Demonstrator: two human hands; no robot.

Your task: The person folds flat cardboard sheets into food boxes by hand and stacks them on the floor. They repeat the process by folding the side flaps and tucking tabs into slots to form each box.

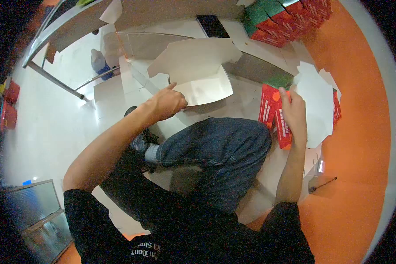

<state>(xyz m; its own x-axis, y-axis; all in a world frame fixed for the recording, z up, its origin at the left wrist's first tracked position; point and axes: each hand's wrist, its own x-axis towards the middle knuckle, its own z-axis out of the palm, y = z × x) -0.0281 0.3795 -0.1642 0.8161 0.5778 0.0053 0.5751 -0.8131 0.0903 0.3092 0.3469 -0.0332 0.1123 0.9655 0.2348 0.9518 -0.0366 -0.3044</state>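
An open cardboard box [207, 83] with a white inside and raised flaps lies in front of my bent knee. My left hand [168, 104] is at its near left edge, index finger extended along the wall and the other fingers curled on the rim. On the right, my right hand [295, 110] is closed around a red printed carton [282, 127], thumb on top. Right beside that hand stands a white carton piece [317, 105] with cut flaps, red print showing at its far edge. My right fingertips are partly hidden.
Several red and green cartons [286, 22] stand in a row at the back right. A black phone [212, 26] lies at the back. A metal-framed rack [57, 79] and a bottle with a blue lower part [100, 64] are at left. An orange wall [361, 110] borders the right.
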